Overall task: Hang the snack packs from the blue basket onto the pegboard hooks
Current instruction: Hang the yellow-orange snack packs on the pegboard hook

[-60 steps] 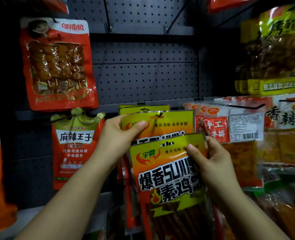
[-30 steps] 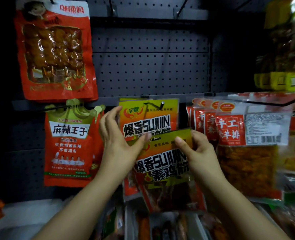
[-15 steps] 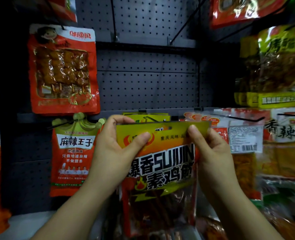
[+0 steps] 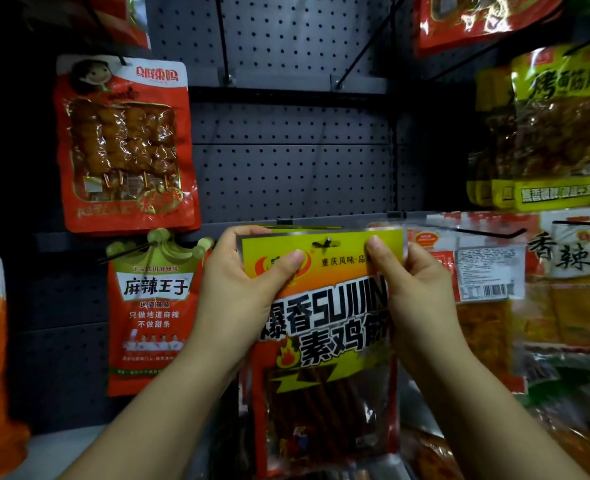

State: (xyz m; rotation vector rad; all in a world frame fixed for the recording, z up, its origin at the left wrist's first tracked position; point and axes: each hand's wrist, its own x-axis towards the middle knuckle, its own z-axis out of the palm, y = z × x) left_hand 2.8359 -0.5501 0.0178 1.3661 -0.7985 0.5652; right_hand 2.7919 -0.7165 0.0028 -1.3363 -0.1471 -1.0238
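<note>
Snack pack [image 4: 324,327], yellow and orange, held upright at the pegboard [image 4: 286,174], hang hole at the tip of the black hook [image 4: 325,242]; whether threaded fully cannot be told. Left hand [image 4: 241,292] pinching the top left corner, thumb on the front, fingers curled behind. Right hand [image 4: 414,289] pinching the top right corner likewise. Yellow top edges of like packs [image 4: 286,227] just visible behind on the same hook, judged already hung. Neighbouring stock: red skewer pack [image 4: 124,143] upper left, red strip pack [image 4: 155,306] just left of the left hand, clear-windowed packs [image 4: 477,282] to the right. Blue basket not in view, so remaining count unknown. Against half a second ago: pack raised slightly, slot now level with the hook tip, both grips unchanged. Two seconds ago: pack lower, held by the right hand only, left hand steadying a hung pack.
</note>
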